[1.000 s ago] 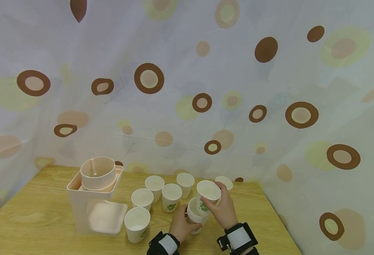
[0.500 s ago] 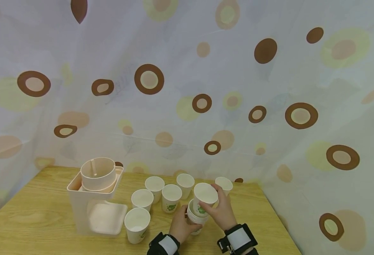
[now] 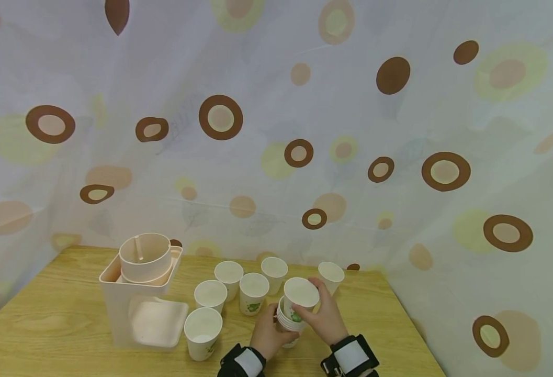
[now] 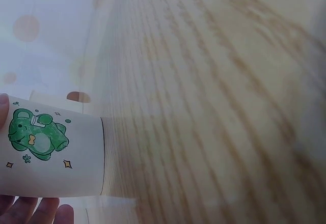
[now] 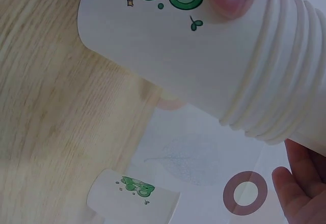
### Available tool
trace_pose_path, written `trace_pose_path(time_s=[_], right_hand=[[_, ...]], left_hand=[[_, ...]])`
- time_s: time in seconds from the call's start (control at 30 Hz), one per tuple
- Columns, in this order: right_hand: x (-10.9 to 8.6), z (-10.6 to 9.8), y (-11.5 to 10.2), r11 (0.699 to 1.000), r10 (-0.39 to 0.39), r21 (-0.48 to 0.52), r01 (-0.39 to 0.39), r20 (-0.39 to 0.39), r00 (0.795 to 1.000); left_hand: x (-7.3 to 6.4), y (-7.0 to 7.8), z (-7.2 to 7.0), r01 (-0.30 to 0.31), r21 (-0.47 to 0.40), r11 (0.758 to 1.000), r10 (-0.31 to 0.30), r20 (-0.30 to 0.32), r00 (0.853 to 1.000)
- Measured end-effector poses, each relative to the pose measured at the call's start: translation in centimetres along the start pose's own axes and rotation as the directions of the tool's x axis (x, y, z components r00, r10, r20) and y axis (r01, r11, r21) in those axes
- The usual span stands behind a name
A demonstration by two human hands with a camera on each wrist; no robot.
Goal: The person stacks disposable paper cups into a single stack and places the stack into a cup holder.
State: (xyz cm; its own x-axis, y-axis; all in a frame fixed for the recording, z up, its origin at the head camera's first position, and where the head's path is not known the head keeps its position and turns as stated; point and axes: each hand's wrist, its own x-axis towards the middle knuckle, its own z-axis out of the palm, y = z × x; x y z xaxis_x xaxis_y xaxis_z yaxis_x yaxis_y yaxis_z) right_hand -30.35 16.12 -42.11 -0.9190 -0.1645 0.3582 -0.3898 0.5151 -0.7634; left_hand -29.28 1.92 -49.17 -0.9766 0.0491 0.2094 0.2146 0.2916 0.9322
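My left hand [image 3: 268, 333] grips a nested stack of white paper cups [image 3: 289, 323], its rims showing as several close rings. In the left wrist view, a green cartoon bear decorates the lowest cup [image 4: 56, 147], with fingers [image 4: 38, 211] along its side. My right hand [image 3: 327, 315] pinches a single paper cup [image 3: 301, 292], thumb in front and fingers behind. That cup's lower part sits in the mouth of the stack. The right wrist view shows the stack [image 5: 204, 66] tilted, the left thumb pressing its side and right-hand fingers [image 5: 300, 186] near the rims.
Several white paper cups stand upright on the wooden table [image 3: 59, 303], among them a near one [image 3: 203, 335] and one alone behind the right hand [image 3: 331, 275]. At left is a pale plastic bin-like container [image 3: 125, 309] with a round cup-shaped part [image 3: 145, 262] on top.
My right hand has moved down and left with its cup, lowering it further into the stack. The left hand and the stack have stayed almost still.
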Motion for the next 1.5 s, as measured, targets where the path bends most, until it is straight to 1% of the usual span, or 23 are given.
trace_pose_path(time_s=[0.23,0.43,0.7,0.87,1.07,1.2,1.37,1.5], right_hand=[[-0.2,0.3,0.2,1.000,0.001,0.012,-0.001,0.025,1.000],[-0.2,0.6,0.7,1.000,0.027,-0.016,-0.026,0.061,0.998],[-0.3,0.7,1.1,0.999,0.015,-0.053,-0.011,0.080,0.997],[-0.2,0.7,1.4,0.999,0.039,-0.042,-0.035,0.092,0.995],[-0.2,0.7,1.6,0.997,0.059,-0.055,-0.053,0.110,0.992],[-0.4,0.6,1.5,0.996,0.072,-0.066,-0.063,0.140,0.988],[-0.5,0.5,1.4,0.994,0.106,-0.053,-0.097,0.188,0.976],[-0.5,0.5,1.8,0.994,0.105,-0.055,-0.095,0.216,0.971]], left_hand=[[0.1,-0.1,-0.1,0.007,-0.004,1.000,-0.007,0.007,1.000],[0.1,-0.2,0.0,-0.010,-0.013,1.000,0.010,0.006,1.000],[0.2,-0.5,0.2,0.000,-0.001,1.000,0.000,0.005,1.000],[0.3,-0.7,0.3,-0.001,-0.007,1.000,0.001,0.008,1.000],[0.4,-0.8,0.3,-0.006,0.000,1.000,0.006,0.004,1.000],[0.4,-0.7,0.3,0.008,0.011,1.000,-0.008,0.003,1.000],[0.3,-0.4,0.2,0.036,0.017,0.999,-0.036,0.006,0.999],[0.2,-0.2,0.2,0.030,0.016,0.999,-0.030,0.006,1.000]])
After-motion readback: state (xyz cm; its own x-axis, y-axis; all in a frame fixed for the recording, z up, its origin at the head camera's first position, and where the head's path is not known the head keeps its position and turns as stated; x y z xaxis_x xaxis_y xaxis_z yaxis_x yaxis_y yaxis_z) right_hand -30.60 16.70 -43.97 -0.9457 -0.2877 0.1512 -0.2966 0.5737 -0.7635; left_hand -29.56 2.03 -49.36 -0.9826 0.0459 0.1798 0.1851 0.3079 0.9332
